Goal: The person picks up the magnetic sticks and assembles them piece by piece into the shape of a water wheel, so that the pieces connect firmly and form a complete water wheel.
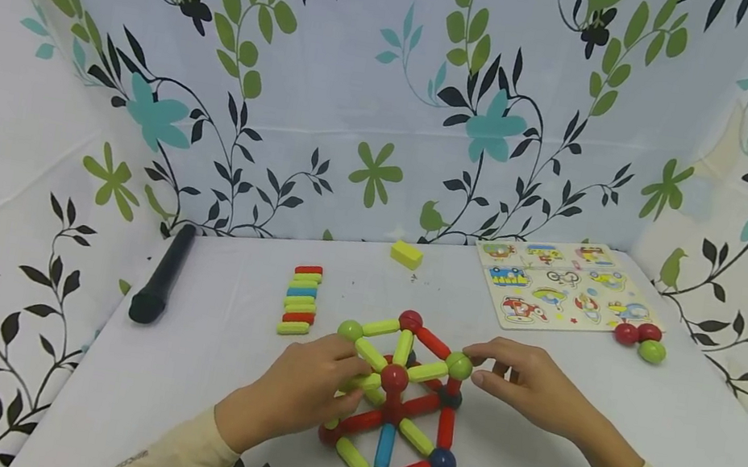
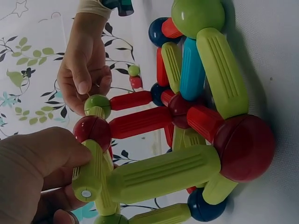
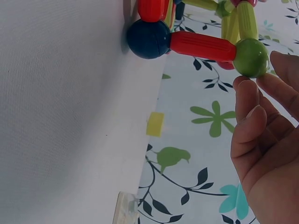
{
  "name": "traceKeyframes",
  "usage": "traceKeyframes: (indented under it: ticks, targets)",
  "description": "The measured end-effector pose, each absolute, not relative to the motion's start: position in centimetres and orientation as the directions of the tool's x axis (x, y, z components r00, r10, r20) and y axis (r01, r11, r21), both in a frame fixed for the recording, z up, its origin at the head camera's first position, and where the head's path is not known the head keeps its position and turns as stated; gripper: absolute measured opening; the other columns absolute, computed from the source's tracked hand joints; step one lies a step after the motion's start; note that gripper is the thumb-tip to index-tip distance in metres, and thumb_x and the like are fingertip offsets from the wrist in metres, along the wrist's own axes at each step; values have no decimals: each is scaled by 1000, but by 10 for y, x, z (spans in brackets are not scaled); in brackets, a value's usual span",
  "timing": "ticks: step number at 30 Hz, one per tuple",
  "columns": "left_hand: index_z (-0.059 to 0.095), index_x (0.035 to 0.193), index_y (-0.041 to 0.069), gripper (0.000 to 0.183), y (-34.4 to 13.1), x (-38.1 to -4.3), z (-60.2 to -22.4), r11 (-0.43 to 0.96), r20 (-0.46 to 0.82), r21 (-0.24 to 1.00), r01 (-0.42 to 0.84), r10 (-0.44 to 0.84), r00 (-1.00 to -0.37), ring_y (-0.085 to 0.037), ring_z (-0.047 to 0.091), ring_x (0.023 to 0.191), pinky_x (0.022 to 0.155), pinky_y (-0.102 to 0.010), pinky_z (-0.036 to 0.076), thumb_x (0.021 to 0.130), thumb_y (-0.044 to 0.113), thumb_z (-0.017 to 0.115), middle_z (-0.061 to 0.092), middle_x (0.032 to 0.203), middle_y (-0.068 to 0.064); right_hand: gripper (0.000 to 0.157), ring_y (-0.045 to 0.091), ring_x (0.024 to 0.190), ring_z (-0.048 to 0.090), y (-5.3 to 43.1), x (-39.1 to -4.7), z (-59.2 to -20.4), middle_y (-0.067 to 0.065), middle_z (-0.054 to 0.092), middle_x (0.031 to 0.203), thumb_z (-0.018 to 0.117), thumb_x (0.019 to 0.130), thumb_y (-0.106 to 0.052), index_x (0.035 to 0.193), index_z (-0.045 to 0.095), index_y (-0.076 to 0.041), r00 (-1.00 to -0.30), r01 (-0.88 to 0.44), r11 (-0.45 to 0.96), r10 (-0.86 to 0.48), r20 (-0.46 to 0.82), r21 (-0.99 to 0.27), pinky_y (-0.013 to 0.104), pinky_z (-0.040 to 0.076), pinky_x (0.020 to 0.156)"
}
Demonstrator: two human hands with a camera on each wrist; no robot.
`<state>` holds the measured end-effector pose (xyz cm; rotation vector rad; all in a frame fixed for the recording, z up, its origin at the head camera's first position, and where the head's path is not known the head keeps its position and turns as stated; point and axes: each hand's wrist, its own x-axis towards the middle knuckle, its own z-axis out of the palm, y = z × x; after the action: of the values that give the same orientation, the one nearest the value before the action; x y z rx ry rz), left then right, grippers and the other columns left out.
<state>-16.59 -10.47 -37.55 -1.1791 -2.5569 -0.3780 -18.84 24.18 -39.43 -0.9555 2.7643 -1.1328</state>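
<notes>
A magnetic ball-and-stick frame [image 1: 423,405] of red, green and blue sticks and balls stands in front of me. My left hand [image 1: 294,388] is at its left side. In the left wrist view its thumb and fingers pinch a light green magnetic stick [image 2: 88,175] whose metal-tipped end shows, the other end meeting a red ball [image 2: 93,130]. On the opposite side, my right hand [image 1: 540,390] has relaxed, bent fingers, with fingertips right at a green ball [image 3: 251,57] on the upper corner. A blue ball [image 3: 148,38] sits low on the frame.
Left of the frame lies a row of several coloured sticks [image 1: 301,299], beyond it a black microphone [image 1: 163,274]. A yellow block [image 1: 406,254] is at the back. A picture puzzle board [image 1: 567,285] lies back right, with two red balls [image 1: 626,333] and a green ball [image 1: 652,351] beside it.
</notes>
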Motion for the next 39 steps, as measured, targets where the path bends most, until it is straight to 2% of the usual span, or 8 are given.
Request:
traceKeyframes:
  ticks: [11,15,18,22,25,26,31,39]
  targets:
    - [77,105,16,30,-105,-163,-378,634,402,124,764,671,-622,-7,54,80,60,-13,47,80,29,88,62,88,8,34,3,82,61,251,-191,-394,-6,72,113,72,96,-24,130,68,-20,-830,-528,591,-512,222,-610,24,54,69]
    - [74,112,17,42,-117,-156,-380,672,401,190,715,612,-682,-7,57,84,64,-17,52,78,36,89,65,94,7,33,3,78,60,281,-200,-390,2,74,108,74,94,-15,127,69,-13,-846,-534,667,-424,325,-520,23,52,65]
    - [72,112,18,45,-131,-148,-385,718,362,287,634,532,-766,-7,59,84,67,-19,53,77,39,90,66,96,8,29,10,76,59,321,-211,-388,8,73,102,72,94,-12,123,70,-6,-876,-443,787,-277,395,-429,26,49,59]
    - [70,111,18,42,-147,-140,-397,764,191,441,471,433,-881,-8,55,78,66,-20,49,79,38,88,67,95,9,37,40,89,62,379,-224,-392,27,66,111,68,96,-17,126,64,4,-952,-159,918,-45,303,-363,51,52,68]
    - [70,111,17,40,-155,-138,-412,766,74,513,388,411,-909,-7,52,76,64,-21,47,81,39,86,66,94,9,49,58,105,54,416,-231,-402,38,55,120,67,96,-24,131,57,8,-985,17,951,69,155,-309,72,45,73]
    - [71,111,17,40,-156,-138,-418,763,51,523,379,416,-908,-6,51,76,64,-21,47,82,39,85,66,95,9,51,61,106,52,426,-232,-406,40,53,120,67,96,-26,131,55,9,-989,51,955,88,115,-294,74,44,73]
    - [71,110,19,35,-153,-138,-435,754,6,531,386,452,-892,-3,52,78,67,-21,49,83,38,84,65,94,13,52,62,101,54,451,-234,-424,41,56,113,64,96,-28,129,54,12,-994,94,966,103,26,-242,72,45,70]
    - [74,102,19,28,-145,-139,-440,764,-7,510,396,463,-886,-1,50,75,66,-22,47,83,36,84,65,88,15,53,54,93,57,456,-236,-431,38,59,107,66,94,-26,127,53,13,-992,122,964,129,11,-236,68,45,71]
